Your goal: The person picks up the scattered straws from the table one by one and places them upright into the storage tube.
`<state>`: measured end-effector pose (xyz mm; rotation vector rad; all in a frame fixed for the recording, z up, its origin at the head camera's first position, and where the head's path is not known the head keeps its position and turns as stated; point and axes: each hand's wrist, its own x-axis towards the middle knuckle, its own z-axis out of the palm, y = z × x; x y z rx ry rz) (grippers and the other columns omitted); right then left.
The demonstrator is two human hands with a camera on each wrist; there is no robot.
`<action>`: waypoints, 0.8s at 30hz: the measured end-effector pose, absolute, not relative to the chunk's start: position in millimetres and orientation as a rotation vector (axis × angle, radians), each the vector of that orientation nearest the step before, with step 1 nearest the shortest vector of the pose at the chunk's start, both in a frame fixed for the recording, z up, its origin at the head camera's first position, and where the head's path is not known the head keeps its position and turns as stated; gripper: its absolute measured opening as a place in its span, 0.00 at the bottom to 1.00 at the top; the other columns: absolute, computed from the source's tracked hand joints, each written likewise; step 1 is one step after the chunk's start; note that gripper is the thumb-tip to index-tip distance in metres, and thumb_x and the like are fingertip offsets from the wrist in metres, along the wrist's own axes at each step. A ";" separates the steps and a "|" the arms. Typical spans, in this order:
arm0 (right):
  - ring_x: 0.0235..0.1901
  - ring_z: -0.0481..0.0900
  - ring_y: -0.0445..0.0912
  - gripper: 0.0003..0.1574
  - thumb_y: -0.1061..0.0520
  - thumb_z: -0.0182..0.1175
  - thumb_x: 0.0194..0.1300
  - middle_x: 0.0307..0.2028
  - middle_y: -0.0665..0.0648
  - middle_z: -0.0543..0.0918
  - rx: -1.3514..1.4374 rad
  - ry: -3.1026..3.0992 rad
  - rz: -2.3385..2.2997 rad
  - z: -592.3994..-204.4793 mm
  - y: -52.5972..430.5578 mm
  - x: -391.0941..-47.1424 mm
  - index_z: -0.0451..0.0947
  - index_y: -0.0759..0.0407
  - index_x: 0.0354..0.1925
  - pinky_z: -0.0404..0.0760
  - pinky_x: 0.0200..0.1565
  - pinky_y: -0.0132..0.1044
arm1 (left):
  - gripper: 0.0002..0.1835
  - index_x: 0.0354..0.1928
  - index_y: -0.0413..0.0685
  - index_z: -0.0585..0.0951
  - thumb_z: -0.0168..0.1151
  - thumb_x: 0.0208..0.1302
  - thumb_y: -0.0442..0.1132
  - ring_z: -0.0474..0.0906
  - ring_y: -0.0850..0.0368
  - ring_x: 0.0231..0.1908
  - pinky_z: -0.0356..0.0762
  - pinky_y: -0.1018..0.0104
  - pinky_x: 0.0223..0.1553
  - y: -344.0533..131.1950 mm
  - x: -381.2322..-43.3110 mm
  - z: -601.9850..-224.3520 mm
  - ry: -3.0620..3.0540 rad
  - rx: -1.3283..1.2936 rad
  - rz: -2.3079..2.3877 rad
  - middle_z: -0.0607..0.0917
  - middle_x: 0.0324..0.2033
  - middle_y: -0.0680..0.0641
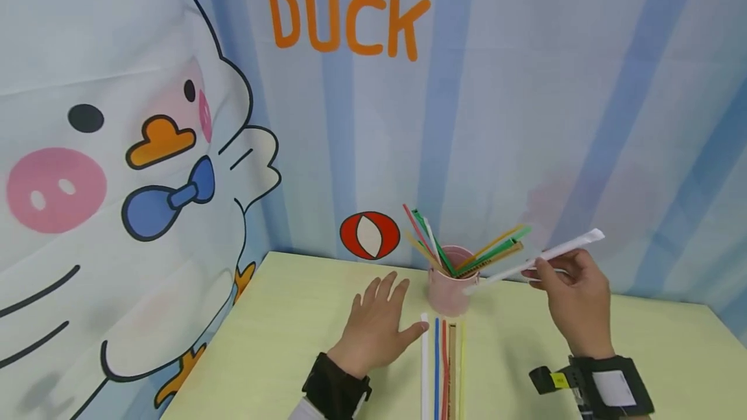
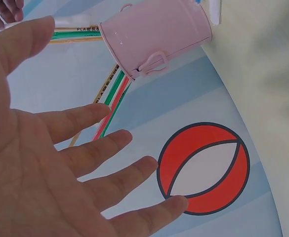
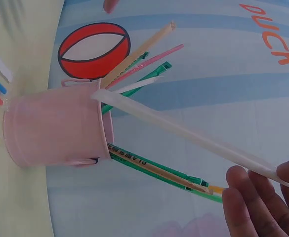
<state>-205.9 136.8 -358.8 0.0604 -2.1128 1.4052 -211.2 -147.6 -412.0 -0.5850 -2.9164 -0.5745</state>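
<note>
My right hand (image 1: pixel 580 300) pinches a white paper-wrapped straw (image 3: pixel 184 133) between thumb and fingers. The straw slants, its upper end past the hand and its lower end near the rim of a small pink bucket (image 1: pixel 448 290). In that bucket several wrapped and bare straws (image 3: pixel 139 74) lean out to both sides, green, brown, pink, white and orange. My left hand (image 1: pixel 376 329) is spread with straight fingers to the left of the bucket and holds nothing. Its thumb tip overlaps the top of a white straw (image 1: pixel 425 368) in the head view.
Beside that white straw lie a blue straw (image 1: pixel 436 368), a red straw (image 1: pixel 445 368), a brown wrapped straw (image 1: pixel 452 368) and a yellow straw (image 1: pixel 463 368), side by side on the pale yellow table (image 1: pixel 262 342). A printed duck curtain (image 1: pixel 525 115) hangs behind.
</note>
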 end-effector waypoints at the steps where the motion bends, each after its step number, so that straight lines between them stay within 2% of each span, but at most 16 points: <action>1: 0.36 0.83 0.43 0.17 0.55 0.56 0.68 0.40 0.57 0.80 0.054 -2.110 1.387 -357.3 135.7 -207.8 0.70 0.62 0.52 0.83 0.35 0.29 | 0.42 0.70 0.49 0.61 0.54 0.61 0.66 0.51 0.40 0.67 0.58 0.30 0.60 -147.6 -211.3 -411.6 -2.916 -0.586 -0.577 0.58 0.71 0.42; 8: 0.36 0.82 0.43 0.20 0.51 0.54 0.69 0.43 0.59 0.82 -0.005 -2.199 1.224 -356.2 125.7 -220.6 0.71 0.59 0.54 0.81 0.32 0.25 | 0.41 0.70 0.49 0.62 0.53 0.62 0.66 0.51 0.41 0.67 0.58 0.30 0.60 -148.8 -210.4 -409.2 -2.914 -0.585 -0.569 0.59 0.71 0.43; 16: 0.32 0.82 0.51 0.19 0.52 0.54 0.69 0.39 0.64 0.85 0.000 -2.359 0.963 -372.4 113.8 -241.1 0.75 0.63 0.51 0.79 0.28 0.48 | 0.41 0.69 0.50 0.62 0.54 0.61 0.66 0.52 0.41 0.67 0.58 0.30 0.60 -148.9 -210.2 -408.9 -2.920 -0.577 -0.567 0.60 0.70 0.43; 24: 0.32 0.82 0.57 0.22 0.50 0.52 0.70 0.39 0.70 0.84 -0.013 -2.504 0.891 -387.4 106.3 -254.3 0.78 0.69 0.47 0.79 0.26 0.51 | 0.41 0.70 0.51 0.62 0.54 0.61 0.66 0.52 0.42 0.67 0.58 0.30 0.60 -147.2 -211.4 -409.8 -2.952 -0.575 -0.564 0.61 0.70 0.44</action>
